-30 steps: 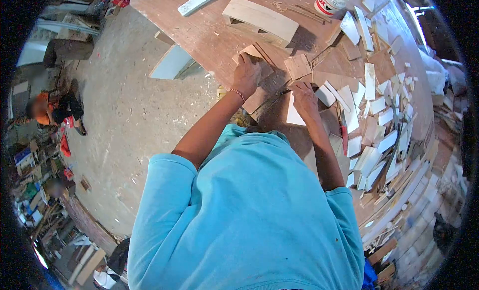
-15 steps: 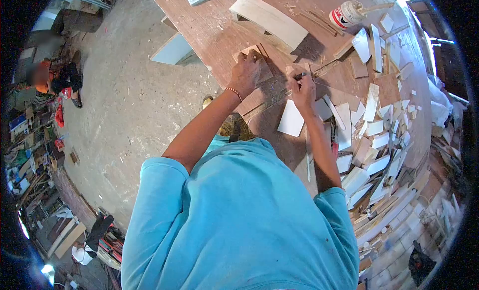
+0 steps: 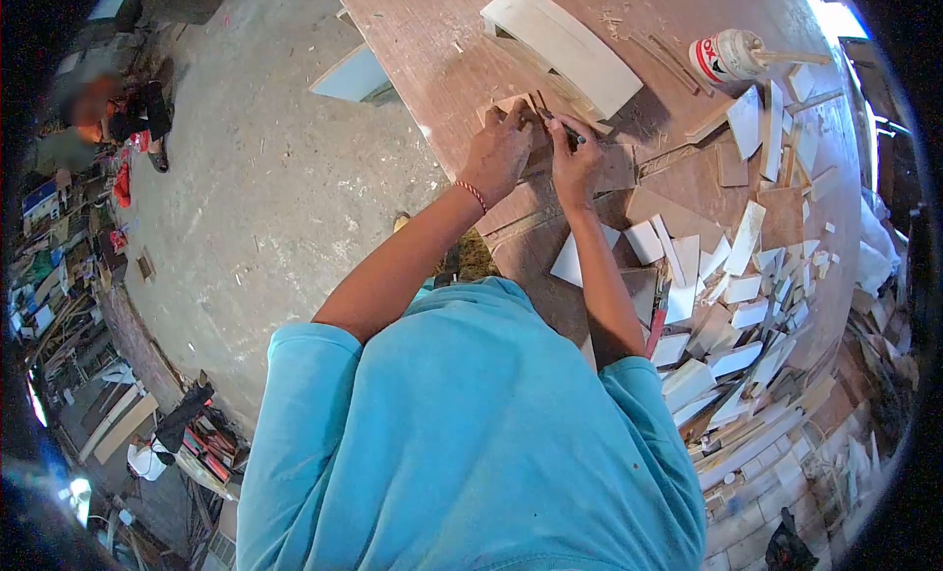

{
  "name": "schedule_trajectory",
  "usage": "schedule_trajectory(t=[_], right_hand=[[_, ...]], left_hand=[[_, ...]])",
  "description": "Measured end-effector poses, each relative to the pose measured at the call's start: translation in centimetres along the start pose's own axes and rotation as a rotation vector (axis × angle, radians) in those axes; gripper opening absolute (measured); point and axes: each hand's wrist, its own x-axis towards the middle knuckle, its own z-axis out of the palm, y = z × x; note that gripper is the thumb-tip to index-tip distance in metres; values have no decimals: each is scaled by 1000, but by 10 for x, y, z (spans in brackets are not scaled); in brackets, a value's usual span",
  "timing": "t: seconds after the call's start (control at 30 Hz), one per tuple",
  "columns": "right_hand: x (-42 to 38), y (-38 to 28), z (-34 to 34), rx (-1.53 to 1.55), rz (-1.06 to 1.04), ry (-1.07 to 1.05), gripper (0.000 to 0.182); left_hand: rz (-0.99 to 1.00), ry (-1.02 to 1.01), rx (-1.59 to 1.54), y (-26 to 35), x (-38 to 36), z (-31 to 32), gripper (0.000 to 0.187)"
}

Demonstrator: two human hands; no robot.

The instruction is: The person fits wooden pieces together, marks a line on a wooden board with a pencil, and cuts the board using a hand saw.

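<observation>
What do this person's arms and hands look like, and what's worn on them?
Neither the left hand nor the right hand wears a glove. A thin, red-and-pale patterned bracelet circles the left wrist; none shows on the right. Short turquoise sleeves leave both forearms uncovered.

A pale-spattered grey floor [image 3: 295, 198] lies beside a wooden table [image 3: 422, 50], bright light [image 3: 835, 19] glaring upper right.

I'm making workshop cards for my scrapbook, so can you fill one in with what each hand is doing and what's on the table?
Left hand: on a small wooden piece
Right hand: holding a thin dark tool, exact kind unclear
Table: brown top
Beyond the hands: curved pale piece
Container: white tub with red marking, stick poking out
Scattered: pale offcuts, on the right
</observation>
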Motion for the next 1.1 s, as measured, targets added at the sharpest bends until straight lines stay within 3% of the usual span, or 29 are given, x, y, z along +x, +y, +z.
schedule_trajectory(t=[0.17,0.27,0.33,0.37,0.4,0.47,0.53,0.6,0.67,0.73,0.8,0.93,1.0,1.03,1.1], right_hand=[[-3,3,-1,16,-103,-27,19],[-4,-21,-13,13,37,13,22],[-6,-34,-27,-243,216,3,23],[-9,-38,-28,-396,167,-23,22],[-13,-33,-26,-389,161,-25,22],[-28,-18,-19,-356,-41,-44,24],[-42,-21,-18,-524,-64,-95,26],[-58,-10,-13,-766,-119,-156,49],[-64,15,-3,-634,-6,-91,68],[-71,9,3,-768,-59,-107,81],[-76,4,5,-762,-66,-63,80],[-82,1,11,-803,-120,-4,69],[-85,-4,14,-822,-132,47,66],[-88,-15,12,-776,-130,28,64],[-88,-22,13,-754,-157,46,64]], left_hand=[[67,71,20,-6,2,10,35],[15,4,-11,-2,1,0,36],[52,24,-11,-3,-1,-1,30],[47,26,-3,-1,0,-1,30],[12,-35,26,4,3,-3,24],[-30,-93,50,3,4,-3,19],[55,-125,62,-8,17,-1,13],[224,-248,112,-25,32,-10,13],[321,-268,115,-43,46,-11,15],[400,-298,142,-59,56,-16,16],[476,-320,178,-70,57,-22,19],[810,-281,227,-86,63,-22,24],[771,-486,146,-89,59,-32,21],[898,-339,152,-99,62,-18,11],[954,-252,143,-109,65,-4,11]])
